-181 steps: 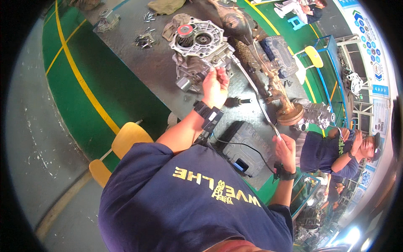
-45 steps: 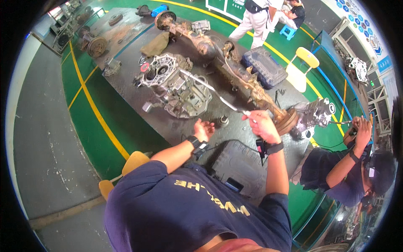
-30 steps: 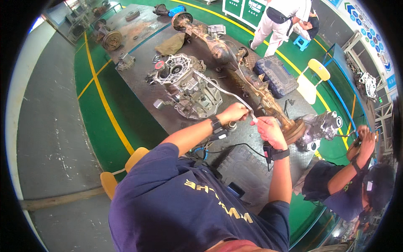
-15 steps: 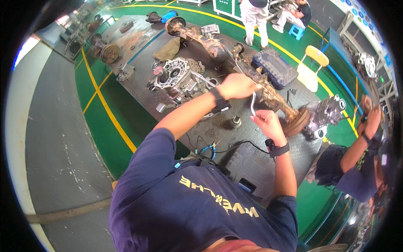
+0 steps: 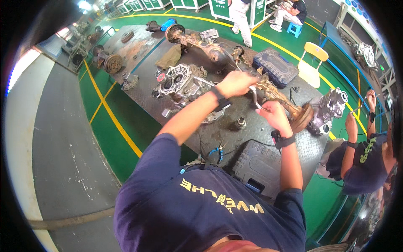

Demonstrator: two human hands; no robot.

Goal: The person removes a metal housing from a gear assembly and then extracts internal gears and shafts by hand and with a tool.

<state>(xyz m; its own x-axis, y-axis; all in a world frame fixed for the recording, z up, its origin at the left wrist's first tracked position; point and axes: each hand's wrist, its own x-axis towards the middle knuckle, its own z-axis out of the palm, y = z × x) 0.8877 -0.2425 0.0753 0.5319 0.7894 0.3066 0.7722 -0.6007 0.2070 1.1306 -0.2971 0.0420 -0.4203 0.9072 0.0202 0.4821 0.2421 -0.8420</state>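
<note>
A thin, bent silver pipe runs between my two hands above the workbench. My left hand is closed round it, and the pipe's thinner length appears to continue beyond that hand toward the far side. My right hand pinches the near curved end between thumb and fingers. Behind both hands lies a rusty vehicle axle, its near part passing close to my right hand. A gearbox with an open housing sits left of my left forearm. Below the pipe, a small gear shaft stands upright on the bench.
Blue-handled pliers and a black tool case are nearest my body. Another dark case rests beyond the axle. A metal housing stands at the right edge. A co-worker there holds a thin rod.
My right hand has moved slightly up and right, and the pipe's curved end has swung with it. My left hand keeps its grip. The co-worker's hands have spread apart.
</note>
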